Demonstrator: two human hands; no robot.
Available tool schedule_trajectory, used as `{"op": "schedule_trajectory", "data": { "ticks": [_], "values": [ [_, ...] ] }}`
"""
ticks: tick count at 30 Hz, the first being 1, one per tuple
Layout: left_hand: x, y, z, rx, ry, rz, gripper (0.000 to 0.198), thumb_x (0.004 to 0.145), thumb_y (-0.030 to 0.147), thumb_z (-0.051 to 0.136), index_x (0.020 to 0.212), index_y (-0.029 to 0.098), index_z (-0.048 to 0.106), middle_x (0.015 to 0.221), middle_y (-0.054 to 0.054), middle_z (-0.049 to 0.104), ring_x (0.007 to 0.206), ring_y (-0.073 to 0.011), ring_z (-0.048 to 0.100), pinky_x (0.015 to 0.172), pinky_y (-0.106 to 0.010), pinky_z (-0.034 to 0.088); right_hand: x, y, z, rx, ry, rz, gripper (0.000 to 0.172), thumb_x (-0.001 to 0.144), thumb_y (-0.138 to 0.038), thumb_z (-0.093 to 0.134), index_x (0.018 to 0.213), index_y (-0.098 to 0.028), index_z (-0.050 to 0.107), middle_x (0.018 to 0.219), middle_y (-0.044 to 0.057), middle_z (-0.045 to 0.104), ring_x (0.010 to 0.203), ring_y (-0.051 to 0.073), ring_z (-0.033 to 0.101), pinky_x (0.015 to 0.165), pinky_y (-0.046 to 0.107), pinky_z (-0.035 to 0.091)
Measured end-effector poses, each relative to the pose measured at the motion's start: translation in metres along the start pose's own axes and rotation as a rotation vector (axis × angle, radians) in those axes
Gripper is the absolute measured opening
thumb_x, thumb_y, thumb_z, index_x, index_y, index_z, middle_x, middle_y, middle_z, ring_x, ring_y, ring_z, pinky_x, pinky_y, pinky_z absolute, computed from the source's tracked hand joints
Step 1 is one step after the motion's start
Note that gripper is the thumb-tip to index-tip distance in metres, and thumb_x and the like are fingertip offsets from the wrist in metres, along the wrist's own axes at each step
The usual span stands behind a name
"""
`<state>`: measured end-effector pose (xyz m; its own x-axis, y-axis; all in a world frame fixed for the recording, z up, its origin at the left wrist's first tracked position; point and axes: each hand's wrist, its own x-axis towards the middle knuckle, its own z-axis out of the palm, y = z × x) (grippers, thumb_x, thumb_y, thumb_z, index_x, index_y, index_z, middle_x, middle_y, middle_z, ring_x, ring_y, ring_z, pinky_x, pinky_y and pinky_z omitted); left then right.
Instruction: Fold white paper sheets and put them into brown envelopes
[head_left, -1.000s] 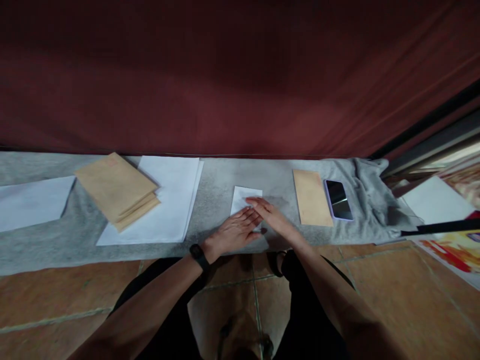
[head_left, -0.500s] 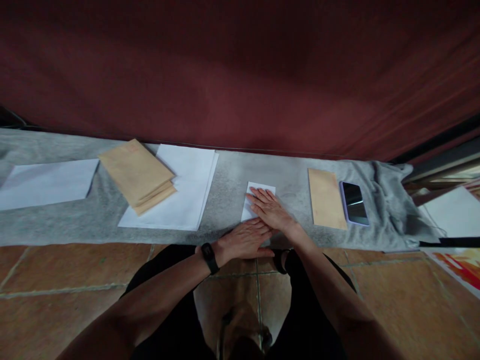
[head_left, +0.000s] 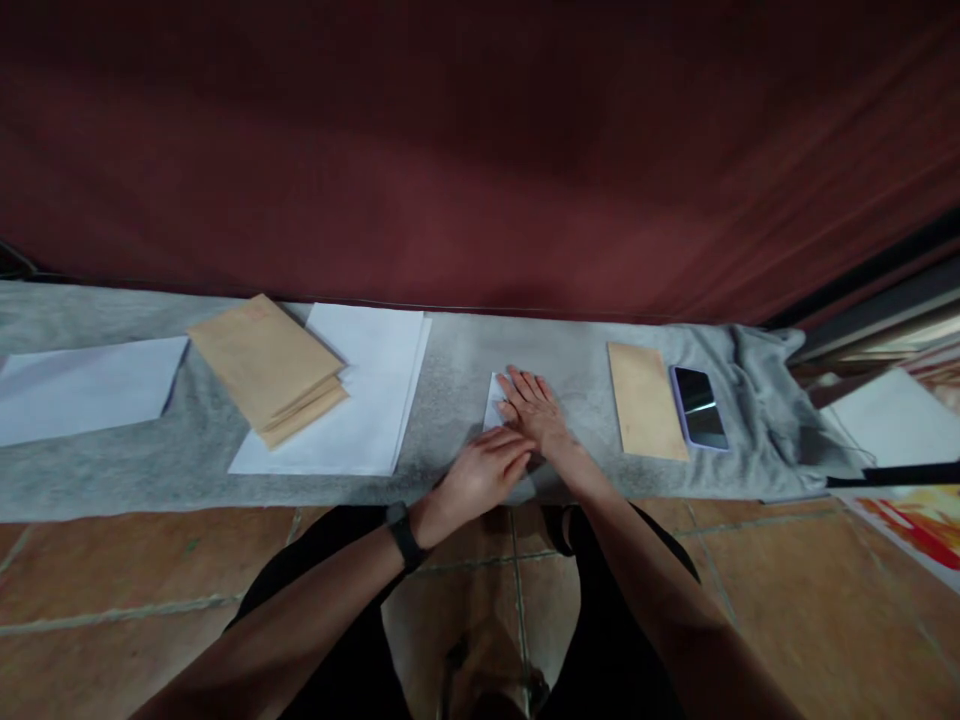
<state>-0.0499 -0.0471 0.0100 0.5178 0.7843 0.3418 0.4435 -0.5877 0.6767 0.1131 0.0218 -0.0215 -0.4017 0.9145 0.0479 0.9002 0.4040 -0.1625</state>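
Note:
A small folded sheet of white paper (head_left: 493,403) lies on the grey cloth in front of me, mostly covered by both hands. My right hand (head_left: 541,418) rests flat over it with the fingers stretched and slightly apart. At the paper's near edge is my left hand (head_left: 480,472), turned partly on its side. Its fingers are bent and drawn together, with the thumb close under them, and they touch the paper beside my right hand. That near edge is hidden beneath the hands. A dark wristband (head_left: 405,537) is on my left wrist.
Left of my hands, several tan envelopes (head_left: 262,365) overlap white sheets (head_left: 367,400); another white sheet (head_left: 90,385) lies farther left. Rightward are a single tan envelope (head_left: 646,400) and a phone (head_left: 700,408). Grey cloth (head_left: 457,350) covers the narrow bench against a dark red surface (head_left: 480,230).
My left hand has gone from lying flat to bent fingers, with its thumb drawn in. My right hand stays flat and covers more of the paper. The view has tilted slightly.

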Motion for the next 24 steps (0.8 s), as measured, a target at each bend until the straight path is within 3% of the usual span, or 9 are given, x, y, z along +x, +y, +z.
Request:
{"op": "schedule_trajectory", "data": {
  "ticks": [2, 4, 7, 9, 14, 19, 21, 24],
  "values": [
    [0.005, -0.009, -0.004, -0.044, 0.189, -0.172, 0.022, 0.099, 0.018, 0.052, 0.111, 0.023, 0.071, 0.112, -0.007, 0.075, 0.109, -0.0220, 0.069, 0.099, -0.041, 0.055, 0.000, 0.001, 0.001, 0.009, 0.023, -0.013, 0.055, 0.111, -0.040, 0.036, 0.162, -0.020, 0.040, 0.171, 0.010, 0.030, 0.157, 0.028, 0.034, 0.130, 0.050, 0.024],
    [0.010, -0.021, -0.007, -0.120, 0.299, -0.358, 0.028, 0.092, 0.015, 0.058, 0.118, 0.021, 0.068, 0.123, -0.010, 0.070, 0.114, -0.0244, 0.066, 0.097, -0.042, 0.056, -0.001, 0.002, 0.003, 0.031, 0.047, -0.014, 0.055, 0.111, -0.041, 0.035, 0.161, -0.020, 0.041, 0.171, 0.009, 0.031, 0.157, 0.028, 0.034, 0.130, 0.049, 0.025],
    [0.016, -0.038, -0.007, -0.340, 0.315, -0.627, 0.041, 0.083, 0.014, 0.067, 0.124, 0.018, 0.065, 0.123, -0.012, 0.069, 0.109, -0.0256, 0.067, 0.090, -0.041, 0.058, 0.000, 0.004, 0.007, 0.076, 0.071, 0.010, 0.054, 0.111, -0.041, 0.033, 0.160, -0.019, 0.043, 0.170, 0.009, 0.034, 0.157, 0.027, 0.035, 0.130, 0.049, 0.026],
    [0.017, -0.045, -0.005, -0.459, 0.294, -0.708, 0.042, 0.082, 0.016, 0.069, 0.124, 0.017, 0.065, 0.116, -0.011, 0.072, 0.102, -0.0237, 0.069, 0.087, -0.039, 0.058, 0.000, 0.005, 0.009, 0.106, 0.075, 0.017, 0.055, 0.111, -0.040, 0.033, 0.160, -0.017, 0.043, 0.170, 0.010, 0.035, 0.157, 0.027, 0.034, 0.130, 0.050, 0.026],
    [0.019, -0.050, -0.004, -0.540, 0.265, -0.756, 0.034, 0.086, 0.026, 0.066, 0.119, 0.018, 0.068, 0.097, -0.008, 0.075, 0.083, -0.0199, 0.070, 0.070, -0.032, 0.055, 0.002, 0.005, 0.011, 0.174, 0.093, 0.034, 0.054, 0.110, -0.037, 0.033, 0.159, -0.017, 0.045, 0.168, 0.011, 0.039, 0.156, 0.027, 0.035, 0.130, 0.052, 0.026],
    [0.030, -0.047, 0.004, -0.376, 0.137, -0.695, 0.009, 0.081, 0.022, 0.064, 0.085, 0.018, 0.070, 0.071, 0.000, 0.066, 0.067, -0.0169, 0.062, 0.065, -0.030, 0.050, 0.002, 0.005, 0.010, 0.198, 0.098, 0.035, 0.055, 0.110, -0.035, 0.030, 0.158, -0.012, 0.046, 0.167, 0.014, 0.040, 0.156, 0.026, 0.035, 0.130, 0.051, 0.026],
    [0.034, -0.043, 0.009, -0.322, 0.143, -0.672, 0.004, 0.076, 0.015, 0.063, 0.077, 0.019, 0.066, 0.070, 0.001, 0.064, 0.069, -0.0164, 0.060, 0.067, -0.030, 0.049, 0.002, 0.004, 0.009, 0.216, 0.094, 0.037, 0.056, 0.110, -0.036, 0.029, 0.157, -0.010, 0.046, 0.166, 0.015, 0.041, 0.156, 0.026, 0.035, 0.131, 0.049, 0.025],
    [0.040, -0.035, 0.007, -0.318, 0.208, -0.633, 0.011, 0.076, 0.011, 0.059, 0.082, 0.020, 0.064, 0.078, 0.001, 0.066, 0.075, -0.0164, 0.061, 0.070, -0.028, 0.049, 0.002, 0.006, 0.006, 0.277, 0.138, 0.095, 0.059, 0.110, -0.038, 0.027, 0.157, -0.007, 0.045, 0.165, 0.017, 0.043, 0.156, 0.025, 0.035, 0.130, 0.048, 0.027]
  ]
}}
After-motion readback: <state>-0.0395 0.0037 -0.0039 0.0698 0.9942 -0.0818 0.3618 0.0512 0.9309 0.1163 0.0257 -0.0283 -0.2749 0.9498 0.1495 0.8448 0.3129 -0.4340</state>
